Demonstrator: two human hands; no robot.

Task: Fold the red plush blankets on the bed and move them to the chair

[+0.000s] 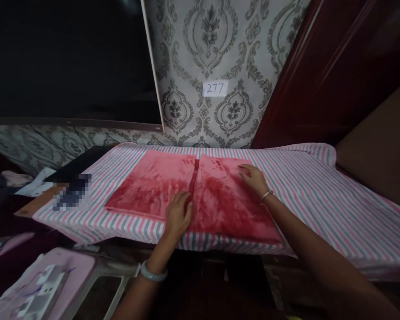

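Observation:
A red plush cloth [233,200] lies spread and folded on a striped sheet, with a second red plush panel [146,182] on its left. Between the two panels runs a narrow dark red strip [194,178]. My left hand [179,213] rests on the plush beside the lower part of this strip, its fingers extended and thumb apart. Over the far right part of the cloth, my right hand [253,178] touches the plush with fingers slightly bent and apart. I cannot make out anything held in either hand.
Pink, grey and white stripes mark the sheet [320,204] covering the table. A large dark screen [70,62] hangs at the upper left. A pink-topped stool or chair [76,262] holding a white power strip [48,289] stands at the lower left. Dark red wood panelling [306,84] rises at the right.

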